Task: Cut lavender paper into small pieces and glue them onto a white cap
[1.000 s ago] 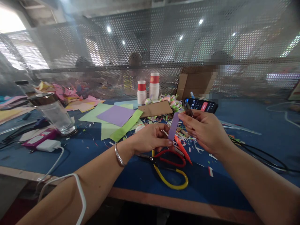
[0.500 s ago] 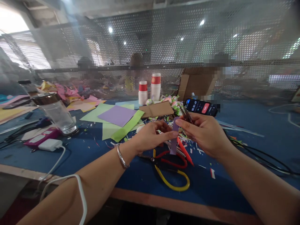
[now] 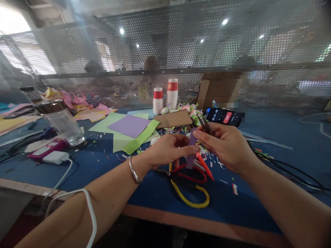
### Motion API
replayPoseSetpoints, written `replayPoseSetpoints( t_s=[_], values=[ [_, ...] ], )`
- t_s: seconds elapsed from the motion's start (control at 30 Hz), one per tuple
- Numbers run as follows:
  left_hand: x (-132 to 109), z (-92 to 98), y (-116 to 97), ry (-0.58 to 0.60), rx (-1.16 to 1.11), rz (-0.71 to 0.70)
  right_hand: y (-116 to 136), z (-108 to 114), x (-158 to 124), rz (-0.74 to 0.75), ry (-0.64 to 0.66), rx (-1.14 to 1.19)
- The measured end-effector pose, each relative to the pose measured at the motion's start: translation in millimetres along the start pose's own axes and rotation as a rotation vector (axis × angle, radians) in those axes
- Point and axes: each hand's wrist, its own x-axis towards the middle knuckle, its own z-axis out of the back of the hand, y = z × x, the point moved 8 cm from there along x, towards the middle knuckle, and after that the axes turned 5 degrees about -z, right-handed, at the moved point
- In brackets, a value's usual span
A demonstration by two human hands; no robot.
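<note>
Currently, the right hand (image 3: 221, 142) pinches the upper end of a purple paper strip (image 3: 190, 161), with small scissors (image 3: 206, 125) also held in it, blades pointing up. The left hand (image 3: 168, 150) is half open, thumb across the strip; whether it grips I cannot tell. The strip hangs over large scissors (image 3: 176, 177) on the counter (image 3: 150, 196).

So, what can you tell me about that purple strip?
The purple strip is narrow, flat and looks like paper. It hangs roughly upright, the right hand pinching its top. The left hand has its thumb across the middle, grip unclear. Its lower end overlaps a red scissor handle in view.
</note>
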Motion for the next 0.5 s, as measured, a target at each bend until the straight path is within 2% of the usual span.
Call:
replayPoseSetpoints(
  t_s=[0.1, 0.17, 0.3, 0.5],
  values=[
    [3.9, 12.1, 1.3, -0.192, -0.141, -0.054, 0.3, -3.6, -0.3, 0.025, 0.037, -0.033],
    [5.4, 14.1, 2.1, -0.243, -0.246, -0.075, 0.6, -4.6, -0.5, 0.037, 0.041, -0.056],
    [5.2, 15.9, 3.0, -0.285, -0.316, -0.068, 1.1, -5.1, -0.7, 0.052, 0.032, -0.106],
    [3.9, 15.8, 5.0, -0.257, -0.340, -0.036, 2.1, -5.7, -0.4, 0.087, 0.039, -0.164]
  ],
)
